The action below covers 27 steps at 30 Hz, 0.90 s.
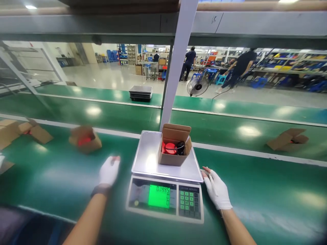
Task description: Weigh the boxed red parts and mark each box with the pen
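Observation:
A small open cardboard box (pixel 174 147) with a red part and a black cable inside stands on the steel pan of a weighing scale (pixel 150 160), whose green display is lit. My right hand (pixel 217 190), in a white glove, rests open beside the scale's right front corner, fingers stretched toward the pan. My left hand (pixel 109 171), also gloved, hovers over the green belt left of the scale; it is smeared by motion and holds nothing that I can see. Another open box (pixel 85 139) with a red part lies on the belt beyond it.
More open cardboard boxes lie on the green belt at far left (pixel 35 132) and at right (pixel 287 139). A white post (pixel 176 64) rises behind the scale. A stack of trays (pixel 140 92) and a fan (pixel 197 85) stand beyond; people work in the background.

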Motion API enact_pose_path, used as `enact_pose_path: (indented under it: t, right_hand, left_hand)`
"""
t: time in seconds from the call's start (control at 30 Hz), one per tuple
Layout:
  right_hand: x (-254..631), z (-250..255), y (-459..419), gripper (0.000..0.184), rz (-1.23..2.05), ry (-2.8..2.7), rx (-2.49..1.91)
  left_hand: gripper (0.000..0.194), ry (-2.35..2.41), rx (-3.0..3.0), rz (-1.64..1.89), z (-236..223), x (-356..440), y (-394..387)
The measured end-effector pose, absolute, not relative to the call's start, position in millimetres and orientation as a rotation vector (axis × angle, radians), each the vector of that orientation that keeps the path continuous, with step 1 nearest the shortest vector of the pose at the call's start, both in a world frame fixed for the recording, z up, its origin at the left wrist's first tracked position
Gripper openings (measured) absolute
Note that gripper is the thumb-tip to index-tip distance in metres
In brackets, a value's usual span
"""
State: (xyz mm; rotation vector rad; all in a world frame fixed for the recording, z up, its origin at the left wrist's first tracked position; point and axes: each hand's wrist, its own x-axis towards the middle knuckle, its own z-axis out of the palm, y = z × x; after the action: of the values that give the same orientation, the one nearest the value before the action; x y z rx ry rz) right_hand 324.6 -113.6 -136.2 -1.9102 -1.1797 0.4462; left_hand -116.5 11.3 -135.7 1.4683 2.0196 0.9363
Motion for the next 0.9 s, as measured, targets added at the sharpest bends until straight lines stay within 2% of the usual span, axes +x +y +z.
enact_pose_path:
  t: [0.3, 0.47, 0.57, 0.67, 0.8, 0.9]
  right_hand:
    - [317, -132, -120, 0.044, 0.443, -1.299, -1.907]
    - [311, -104, -127, 0.046, 0.557, -1.089, -1.767]
    - [294, -65, -131, 0.041, 0.252, -1.047, -1.654]
    - [259, -18, -129, 0.031, -0.061, -1.374, -1.407]
    - [209, 29, -109, 0.039, -0.287, -1.963, -1.047]
    - [190, 38, -92, 0.036, -0.48, -2.096, -1.149]
  left_hand:
    - [0.043, 1.709, 1.353, 1.086, -131, -86, -19]
    - [0.045, 1.607, 1.249, 1.16, -113, -89, -31]
    - [0.043, 1.578, 1.308, 1.254, -79, -81, -32]
    - [0.039, 1.463, 1.483, 1.309, -30, -57, -32]
    - [0.037, 1.303, 1.82, 1.187, 24, -10, -30]
    - [0.037, 1.296, 1.972, 1.11, 37, 17, -21]
